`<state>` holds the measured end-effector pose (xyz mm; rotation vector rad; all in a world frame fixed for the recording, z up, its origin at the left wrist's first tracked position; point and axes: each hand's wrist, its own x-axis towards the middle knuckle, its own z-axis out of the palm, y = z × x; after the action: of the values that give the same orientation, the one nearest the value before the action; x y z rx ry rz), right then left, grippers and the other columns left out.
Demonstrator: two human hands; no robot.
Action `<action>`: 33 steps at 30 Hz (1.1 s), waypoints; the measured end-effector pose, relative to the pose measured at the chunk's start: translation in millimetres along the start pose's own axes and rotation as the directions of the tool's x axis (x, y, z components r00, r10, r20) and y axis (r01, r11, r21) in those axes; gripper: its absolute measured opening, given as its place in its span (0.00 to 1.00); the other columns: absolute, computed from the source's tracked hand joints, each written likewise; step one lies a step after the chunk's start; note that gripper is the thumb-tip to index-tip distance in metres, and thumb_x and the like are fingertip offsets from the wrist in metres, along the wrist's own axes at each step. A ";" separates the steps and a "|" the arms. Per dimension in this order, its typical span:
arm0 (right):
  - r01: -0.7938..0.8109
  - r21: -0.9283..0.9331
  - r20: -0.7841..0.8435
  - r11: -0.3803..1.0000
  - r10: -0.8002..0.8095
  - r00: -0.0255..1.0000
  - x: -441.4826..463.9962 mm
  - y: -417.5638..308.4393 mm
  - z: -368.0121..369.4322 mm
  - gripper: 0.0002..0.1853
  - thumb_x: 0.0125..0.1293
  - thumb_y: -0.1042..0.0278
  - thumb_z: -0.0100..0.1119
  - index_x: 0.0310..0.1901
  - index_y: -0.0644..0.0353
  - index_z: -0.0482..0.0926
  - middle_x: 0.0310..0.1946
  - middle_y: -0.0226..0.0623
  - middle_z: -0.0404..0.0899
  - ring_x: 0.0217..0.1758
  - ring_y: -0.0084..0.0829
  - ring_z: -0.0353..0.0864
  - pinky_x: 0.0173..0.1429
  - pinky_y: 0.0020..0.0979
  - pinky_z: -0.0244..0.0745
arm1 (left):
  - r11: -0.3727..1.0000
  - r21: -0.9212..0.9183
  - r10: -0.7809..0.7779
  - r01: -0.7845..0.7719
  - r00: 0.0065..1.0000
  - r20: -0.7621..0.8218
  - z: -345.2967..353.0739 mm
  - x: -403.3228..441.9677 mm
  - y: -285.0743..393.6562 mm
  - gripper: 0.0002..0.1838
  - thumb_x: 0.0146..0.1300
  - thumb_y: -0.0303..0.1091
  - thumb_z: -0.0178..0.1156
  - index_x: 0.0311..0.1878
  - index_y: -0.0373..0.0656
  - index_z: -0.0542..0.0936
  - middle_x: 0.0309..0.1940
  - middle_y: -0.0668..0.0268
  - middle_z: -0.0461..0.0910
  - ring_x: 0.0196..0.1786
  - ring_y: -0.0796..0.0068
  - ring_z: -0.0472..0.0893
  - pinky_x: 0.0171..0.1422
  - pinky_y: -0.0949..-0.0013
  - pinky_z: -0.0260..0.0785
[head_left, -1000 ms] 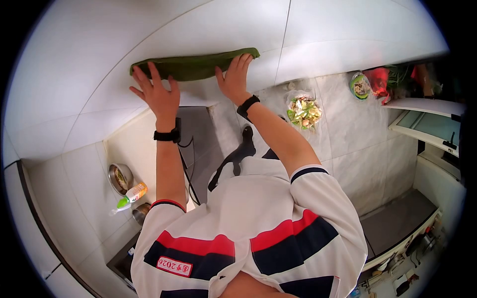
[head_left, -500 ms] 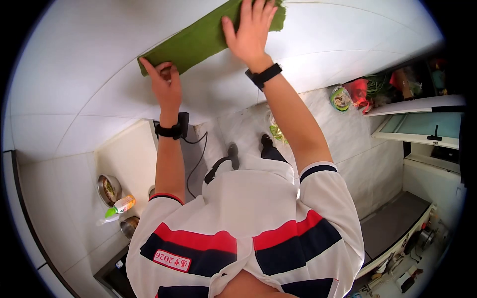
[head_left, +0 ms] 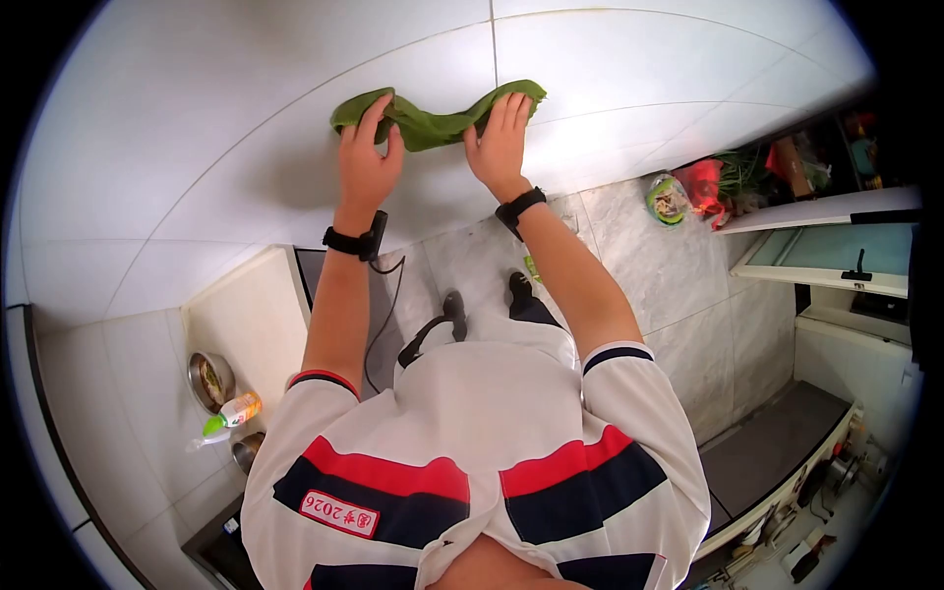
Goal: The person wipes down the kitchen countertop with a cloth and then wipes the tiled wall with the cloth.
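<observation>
the left hand [head_left: 368,175] and right hand [head_left: 500,155] lay curved fingers over the two ends of a green cloth [head_left: 433,128], thumbs held apart; whether they pinch it, i cannot tell. the cloth is at the white tiled wall [head_left: 629,59], rumpled and dipping between them. it looks light, soft and hard to break, best held near both ends, spread flat-handed against folding.

The white tiled wall [head_left: 246,118] blocks forward reach; bare tile [head_left: 669,59] leaves room beyond both ends of the green cloth [head_left: 433,128]. The gap between left hand [head_left: 369,179] and right hand [head_left: 501,154] is free; a black cable [head_left: 396,295] hangs beside the left forearm [head_left: 339,305].
</observation>
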<state>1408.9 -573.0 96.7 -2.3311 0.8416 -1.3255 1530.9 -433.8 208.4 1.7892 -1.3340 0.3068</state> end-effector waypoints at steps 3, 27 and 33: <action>0.046 0.031 -0.096 0.998 -0.043 0.994 18.7 -11.9 -4.0 0.39 0.57 0.65 0.60 0.63 0.83 0.56 0.64 0.72 0.53 0.67 0.73 0.49 0.73 0.64 0.43 | 0.996 0.018 0.090 -0.089 0.993 -0.074 -11.3 2.7 -7.6 0.24 0.58 0.23 0.60 0.61 0.42 0.77 0.44 0.55 0.79 0.42 0.60 0.78 0.50 0.63 0.72; 0.580 0.100 -0.059 0.808 -0.577 0.815 84.4 -218.5 52.1 0.26 0.61 0.59 0.60 0.61 0.53 0.73 0.54 0.39 0.75 0.63 0.48 0.67 0.68 0.59 0.56 | 0.833 0.419 -0.177 0.360 0.892 -0.416 -159.5 -76.0 -140.5 0.44 0.59 0.27 0.60 0.77 0.41 0.51 0.48 0.50 0.72 0.51 0.55 0.70 0.57 0.56 0.63; 0.311 -0.114 -0.245 0.944 -0.330 0.912 130.2 -138.7 -3.2 0.30 0.62 0.53 0.56 0.61 0.65 0.70 0.59 0.53 0.71 0.68 0.64 0.57 0.72 0.67 0.40 | 0.911 0.402 0.105 0.092 0.891 -0.441 -112.7 -7.7 -75.8 0.40 0.57 0.32 0.63 0.73 0.38 0.61 0.56 0.40 0.65 0.56 0.46 0.63 0.65 0.50 0.56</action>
<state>1503.1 -548.9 260.2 -2.4637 0.6002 -1.7988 1625.9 -340.0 234.3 1.8908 -0.9800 1.0157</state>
